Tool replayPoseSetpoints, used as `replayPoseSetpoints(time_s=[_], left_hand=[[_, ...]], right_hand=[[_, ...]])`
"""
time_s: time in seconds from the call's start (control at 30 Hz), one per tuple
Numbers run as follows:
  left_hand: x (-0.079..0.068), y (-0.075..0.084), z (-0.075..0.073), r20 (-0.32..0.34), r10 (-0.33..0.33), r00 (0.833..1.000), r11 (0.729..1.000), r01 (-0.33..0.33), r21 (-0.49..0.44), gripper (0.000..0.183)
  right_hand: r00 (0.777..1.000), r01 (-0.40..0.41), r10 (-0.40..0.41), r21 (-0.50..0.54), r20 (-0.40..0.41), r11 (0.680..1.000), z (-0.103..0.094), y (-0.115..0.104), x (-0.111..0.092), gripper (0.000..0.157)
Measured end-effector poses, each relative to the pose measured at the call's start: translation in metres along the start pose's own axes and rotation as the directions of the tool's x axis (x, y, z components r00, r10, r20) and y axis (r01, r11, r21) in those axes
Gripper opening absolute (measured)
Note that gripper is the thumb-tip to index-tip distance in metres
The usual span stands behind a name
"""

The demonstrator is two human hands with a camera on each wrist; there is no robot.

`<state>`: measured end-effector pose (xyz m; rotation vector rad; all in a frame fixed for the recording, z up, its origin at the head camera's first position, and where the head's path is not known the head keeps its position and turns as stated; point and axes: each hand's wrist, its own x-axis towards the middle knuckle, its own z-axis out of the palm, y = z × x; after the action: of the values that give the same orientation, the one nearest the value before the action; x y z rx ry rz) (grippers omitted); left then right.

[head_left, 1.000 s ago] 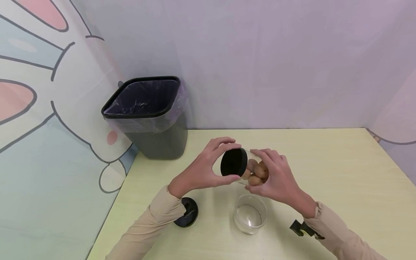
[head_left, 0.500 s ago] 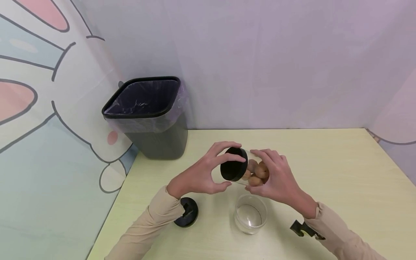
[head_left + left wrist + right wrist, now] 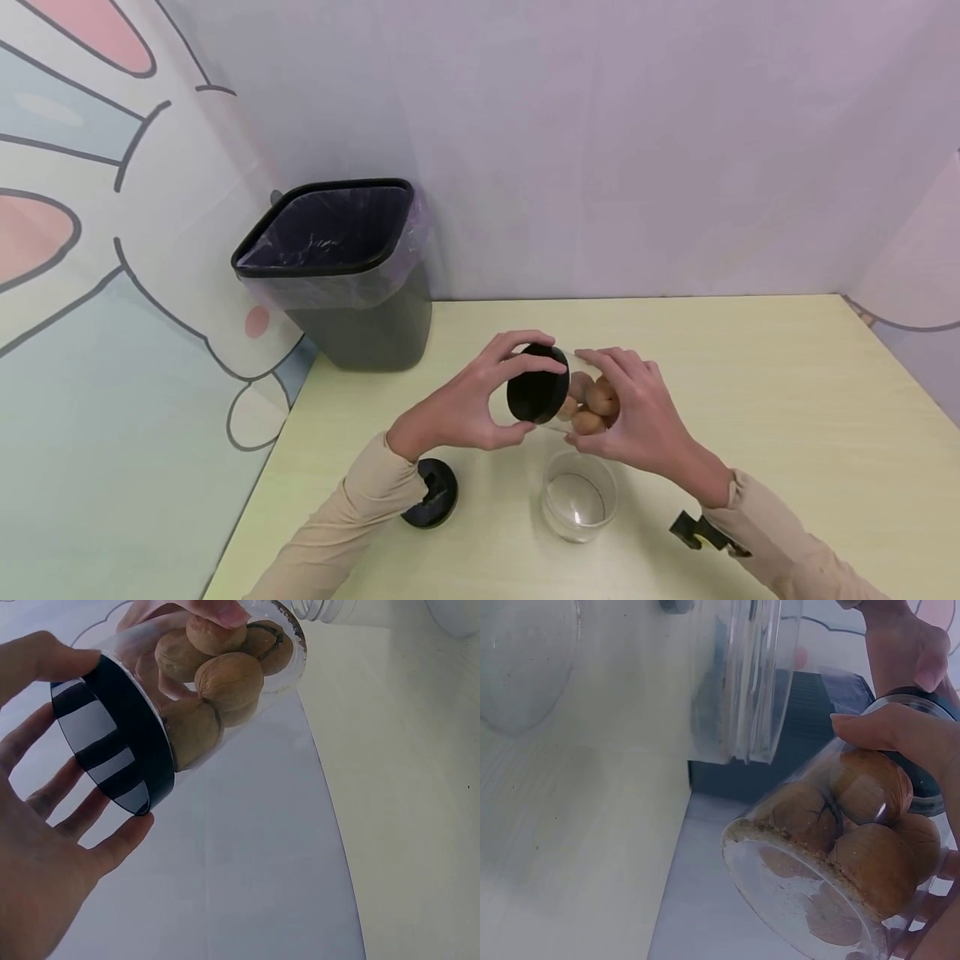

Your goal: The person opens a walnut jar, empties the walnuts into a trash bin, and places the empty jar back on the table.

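Observation:
A clear jar [image 3: 184,690] of walnuts [image 3: 600,397] is held tilted on its side above the table, its black lid [image 3: 536,398] toward the left. With fingers and thumb spread round the lid's rim, my left hand [image 3: 461,406] grips it. My right hand [image 3: 636,408] holds the jar's body near its base, the thumb and fingers on opposite sides. Brown crumbs line the bottom edge of the jar in the right wrist view. Whether the lid is loose or fastened, I cannot tell. Below the hands stands an upright, lidless clear jar [image 3: 576,498].
Another black lid [image 3: 441,493] lies on the table near my left forearm, which partly covers it. A grey bin [image 3: 375,329] with a black rim and plastic liner is at the back left. The pale table [image 3: 765,400] meets a curtain behind.
My left thumb has slid back and down from the lid's face to its lower edge, and the index finger lies further over the lid. The right hand and jar hardly moved.

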<state>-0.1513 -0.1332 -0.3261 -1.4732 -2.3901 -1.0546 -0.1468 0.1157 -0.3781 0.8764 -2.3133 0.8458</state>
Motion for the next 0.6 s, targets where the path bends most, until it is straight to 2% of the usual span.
replayPoseSetpoints(time_s=[0.2, 0.37, 0.6], left_hand=[[-0.0026, -0.0021, 0.0008, -0.050, -0.066, 0.997, 0.998, 0.067, 0.012, 0.066], [-0.0032, -0.0032, 0.0046, -0.113, -0.153, 0.982, 0.988, 0.154, 0.002, 0.066], [-0.0015, -0.0044, 0.0068, -0.167, -0.213, 0.963, 0.975, 0.220, 0.023, 0.063]], right_hand=[[1.000, 0.000, 0.000, 0.002, -0.001, 1.000, 0.0015, -0.0019, 0.0013, 0.089], [1.000, 0.004, -0.004, 0.000, 0.004, 1.000, 0.0023, -0.0030, 0.0021, 0.089], [1.000, 0.014, -0.014, -0.014, 0.005, 1.000, 0.0030, -0.0039, 0.0034, 0.090]])
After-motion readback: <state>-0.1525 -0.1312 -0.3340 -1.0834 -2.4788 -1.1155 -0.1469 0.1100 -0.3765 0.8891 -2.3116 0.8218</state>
